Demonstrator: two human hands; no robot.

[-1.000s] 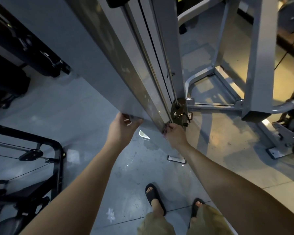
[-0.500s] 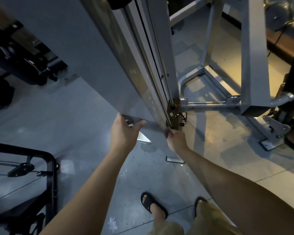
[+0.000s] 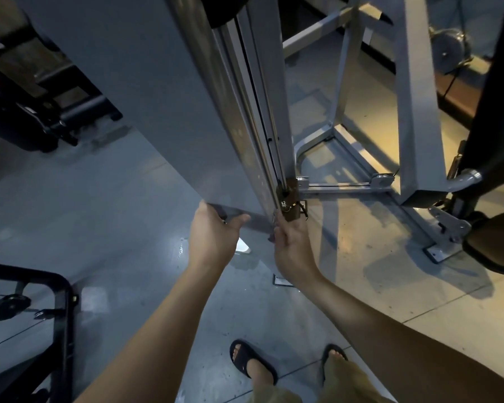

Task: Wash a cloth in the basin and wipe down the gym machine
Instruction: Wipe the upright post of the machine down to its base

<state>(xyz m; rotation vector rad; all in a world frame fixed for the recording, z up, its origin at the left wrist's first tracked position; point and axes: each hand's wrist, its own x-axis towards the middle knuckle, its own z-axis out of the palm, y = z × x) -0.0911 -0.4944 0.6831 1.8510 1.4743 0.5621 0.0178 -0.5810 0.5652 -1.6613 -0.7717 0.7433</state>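
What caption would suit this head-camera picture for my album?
Looking down, the left hand grips the gym machine's grey panel at its bottom edge while the right hand reaches its upright rail.

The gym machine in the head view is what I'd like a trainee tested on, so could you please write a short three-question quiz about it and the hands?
1. True or false: the left hand grips the bottom edge of the grey panel of the gym machine.
2. Which part is the right hand at? A) the black frame on the floor B) the foot of the upright rail, beside the brown bracket C) a sandal
3. Fill in: a cloth is ____ in this view.

Key: 1 true; 2 B; 3 not clearly visible, since only a dark scrap shows at the right hand's fingers.
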